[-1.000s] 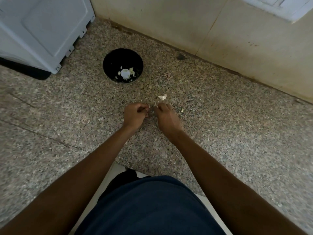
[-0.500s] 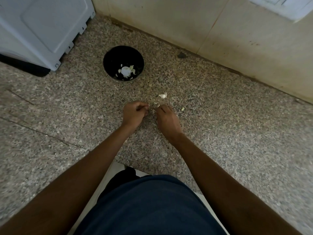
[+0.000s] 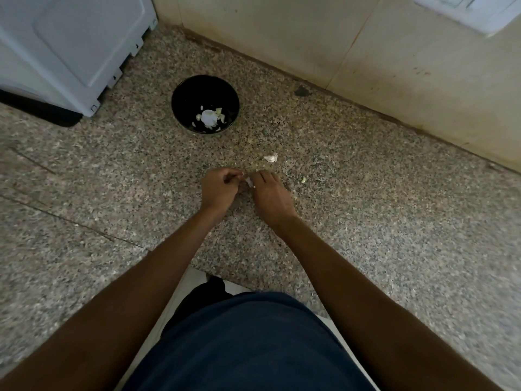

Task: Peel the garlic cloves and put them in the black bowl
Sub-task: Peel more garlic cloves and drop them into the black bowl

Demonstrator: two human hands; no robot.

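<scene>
Head view: basically same as second ago, black bowl (image 3: pixel 180 104) unmoved up front with peeled bits inside. Left hand (image 3: pixel 218 189) and right hand (image 3: pixel 269 193) still fingertip to fingertip, both pinching garlic clove (image 3: pixel 249 181) between them, well short of bowl. Loose clove (image 3: pixel 271 158) just beyond right hand.

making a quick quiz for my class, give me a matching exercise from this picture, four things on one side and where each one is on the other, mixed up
Things:
1. black bowl
2. garlic clove
3. loose garlic piece
4. white appliance

Places:
A. far left corner, against the wall
B. between the fingertips of the left hand and right hand
C. on the counter just beyond the hands
D. on the counter beside the appliance, holding peeled garlic

Pairs: 1-D, 2-B, 3-C, 4-A
</scene>
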